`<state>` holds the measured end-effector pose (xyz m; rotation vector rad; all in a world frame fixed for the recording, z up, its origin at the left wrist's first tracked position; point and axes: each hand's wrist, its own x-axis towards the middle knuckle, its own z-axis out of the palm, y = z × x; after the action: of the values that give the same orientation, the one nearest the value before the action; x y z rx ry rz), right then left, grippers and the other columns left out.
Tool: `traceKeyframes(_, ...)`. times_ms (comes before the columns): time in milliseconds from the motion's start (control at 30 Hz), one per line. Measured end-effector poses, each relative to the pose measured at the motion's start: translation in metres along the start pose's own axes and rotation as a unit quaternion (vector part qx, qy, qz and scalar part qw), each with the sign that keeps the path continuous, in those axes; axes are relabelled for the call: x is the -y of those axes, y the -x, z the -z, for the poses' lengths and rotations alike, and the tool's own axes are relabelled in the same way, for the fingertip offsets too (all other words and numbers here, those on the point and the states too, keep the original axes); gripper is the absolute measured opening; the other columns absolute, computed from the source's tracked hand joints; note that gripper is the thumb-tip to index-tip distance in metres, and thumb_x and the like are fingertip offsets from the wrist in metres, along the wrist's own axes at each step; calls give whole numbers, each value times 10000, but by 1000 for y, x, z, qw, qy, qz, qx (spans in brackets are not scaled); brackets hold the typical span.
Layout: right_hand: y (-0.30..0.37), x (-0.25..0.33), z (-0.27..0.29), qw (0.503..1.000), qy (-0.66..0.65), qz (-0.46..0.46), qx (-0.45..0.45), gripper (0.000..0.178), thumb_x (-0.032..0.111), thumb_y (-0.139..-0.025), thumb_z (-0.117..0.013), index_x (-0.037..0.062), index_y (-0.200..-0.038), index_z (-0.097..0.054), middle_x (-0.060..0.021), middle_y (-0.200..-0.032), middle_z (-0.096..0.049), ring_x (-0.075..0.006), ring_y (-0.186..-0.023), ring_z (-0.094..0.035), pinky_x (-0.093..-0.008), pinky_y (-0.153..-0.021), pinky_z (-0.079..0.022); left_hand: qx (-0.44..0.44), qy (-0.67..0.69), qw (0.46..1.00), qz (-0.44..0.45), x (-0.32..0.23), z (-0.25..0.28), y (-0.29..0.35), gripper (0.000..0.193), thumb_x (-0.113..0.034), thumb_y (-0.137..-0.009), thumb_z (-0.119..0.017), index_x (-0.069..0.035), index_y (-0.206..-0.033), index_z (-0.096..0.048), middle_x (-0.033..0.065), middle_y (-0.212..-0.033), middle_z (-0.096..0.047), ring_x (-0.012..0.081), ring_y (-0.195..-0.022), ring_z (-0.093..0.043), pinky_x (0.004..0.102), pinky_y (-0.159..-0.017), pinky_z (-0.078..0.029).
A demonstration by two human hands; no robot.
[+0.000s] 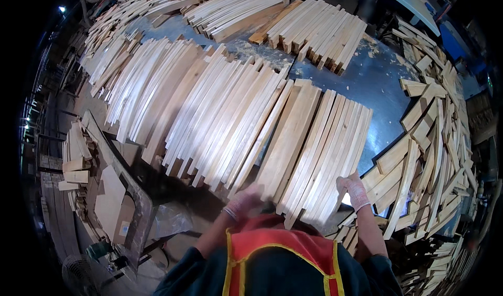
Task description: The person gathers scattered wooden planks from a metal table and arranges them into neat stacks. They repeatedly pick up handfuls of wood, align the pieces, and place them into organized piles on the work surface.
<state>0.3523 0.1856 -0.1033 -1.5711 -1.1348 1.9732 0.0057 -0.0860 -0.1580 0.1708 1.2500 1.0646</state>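
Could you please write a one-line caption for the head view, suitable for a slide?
Gloved left hand and right hand grip the near ends of a row of curved wooden slats on a blue worktable.

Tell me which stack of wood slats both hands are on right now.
The near stack of straight slats at the table's front edge: left hand and right hand meet its near ends. The curved slats to its left are untouched.
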Motion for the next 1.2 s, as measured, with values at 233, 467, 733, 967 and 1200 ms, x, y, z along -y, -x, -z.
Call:
traceKeyframes(233, -54, -57, 53, 950, -277, -146, -10, 744, 73, -886, -764, 65, -1506, -354, -129, -1204, -603, -224, -1017, -606, -351, -883, -532, 0, -169, 985, -34, -57, -91, 22, 606, -292, -883, -770, -39, -1387, -547, 132, -1234, -681, 289, -1129, -680, 399, -969, -548)
traceKeyframes(467, -34, -63, 33, 996, -39, 76, 21, 468, 61, -994, -670, 102, -1396, -435, -80, -1064, -543, -183, -936, -556, -313, -823, -542, -74, -508, 856, -63, -109, -131, -5, 956, -618, -922, -624, 75, -1537, -388, 328, -1494, -505, 441, -1385, -513, 442, -1146, -420)
traceKeyframes(733, 14, -2, 2, 994, -101, 6, -35, 596, 165, -935, -749, 38, -1438, -456, -121, -1125, -638, -225, -999, -622, -365, -918, -542, -138, -623, 765, -81, -116, -179, -24, 783, -577, -936, -627, 57, -1383, -525, 313, -1341, -605, 474, -1265, -575, 494, -1075, -470)
traceKeyframes(967, 22, 46, 35, 978, -169, -21, -118, 482, 220, -870, -804, 73, -1282, -600, -66, -1076, -690, -183, -965, -660, -345, -833, -551, -50, -702, 699, -123, -192, -240, -73, 738, -597, -919, -631, 24, -1312, -560, 244, -1268, -650, 407, -1151, -660, 487, -964, -540)
traceKeyframes(1200, -162, 130, 149, 967, -130, 140, -166, 400, 349, -994, -662, 107, -1308, -611, -76, -1194, -670, -232, -1092, -643, -405, -954, -531, 5, -613, 758, -223, -287, -308, -260, 646, -531, -916, -641, 28, -1239, -620, 255, -1155, -693, 422, -1057, -689, 513, -923, -552)
